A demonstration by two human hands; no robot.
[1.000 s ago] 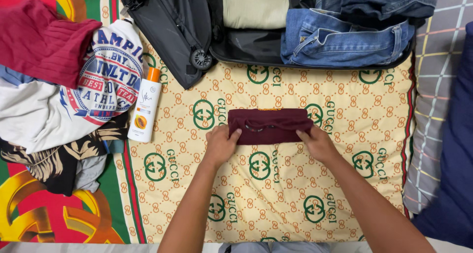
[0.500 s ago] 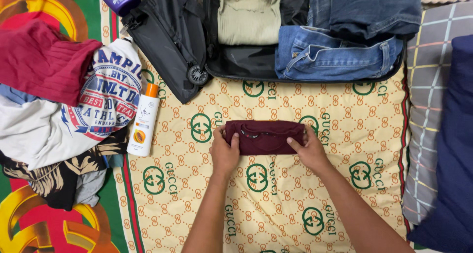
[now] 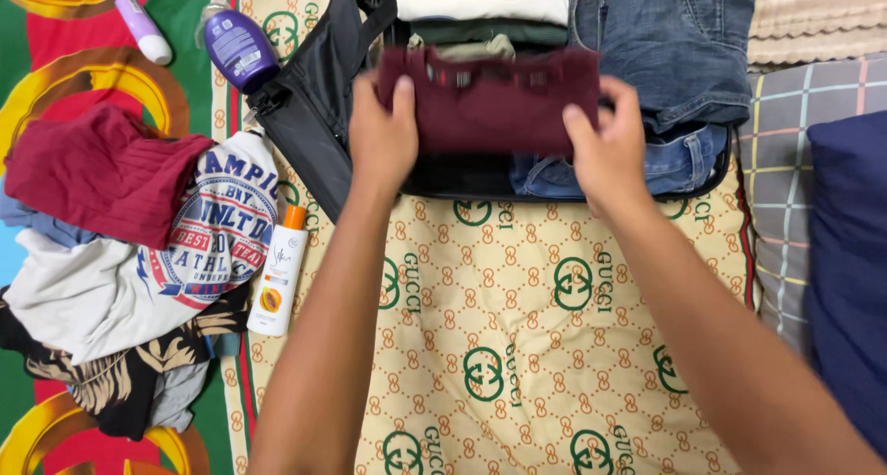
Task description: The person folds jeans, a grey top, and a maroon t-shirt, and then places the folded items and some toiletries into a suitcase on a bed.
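left hand + right hand: grip holding folded maroon garment | suitcase contents partly hidden

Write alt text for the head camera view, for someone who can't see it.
Both hands, left hand and right hand, hold a folded maroon garment over an open black suitcase packed with jeans. A clothes pile and a white lotion bottle lie left on the patterned bedspread.
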